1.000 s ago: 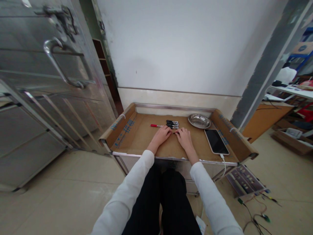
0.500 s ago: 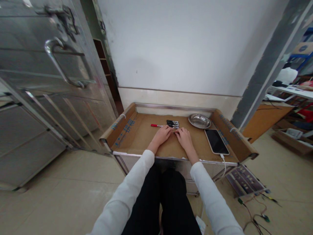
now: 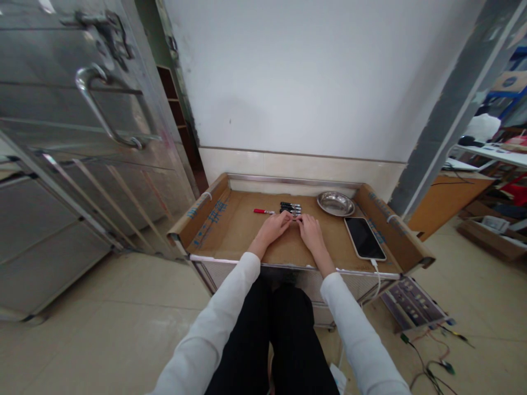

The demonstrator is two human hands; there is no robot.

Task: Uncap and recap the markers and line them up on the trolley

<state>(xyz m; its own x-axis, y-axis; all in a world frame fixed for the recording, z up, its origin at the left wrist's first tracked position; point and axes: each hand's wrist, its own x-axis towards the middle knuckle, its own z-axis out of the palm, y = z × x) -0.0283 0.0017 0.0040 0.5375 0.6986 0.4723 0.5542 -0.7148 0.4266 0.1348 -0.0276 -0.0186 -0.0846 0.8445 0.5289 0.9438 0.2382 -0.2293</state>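
Note:
Several black markers (image 3: pixel 290 206) lie side by side on the cardboard-lined cart top (image 3: pixel 230 236). A red marker (image 3: pixel 262 211) lies to their left, beyond my left hand (image 3: pixel 275 226). My left hand is closed, its fingertips just in front of the black markers. Facing it, my right hand (image 3: pixel 310 227) is also closed, with its fingertips close to those of the left. Something small and thin shows between the two sets of fingertips, too small to make out.
At the back right of the cart stands a round metal dish (image 3: pixel 335 203). A phone (image 3: pixel 364 238) with a white cable (image 3: pixel 377 274) lies at the right. Raised cardboard sides (image 3: pixel 395 230) border the cart, and a wall rises behind it.
My fingers have shifted slightly at the front of the black markers, and more of the red marker's right end shows. The markers, dish and phone have not moved.

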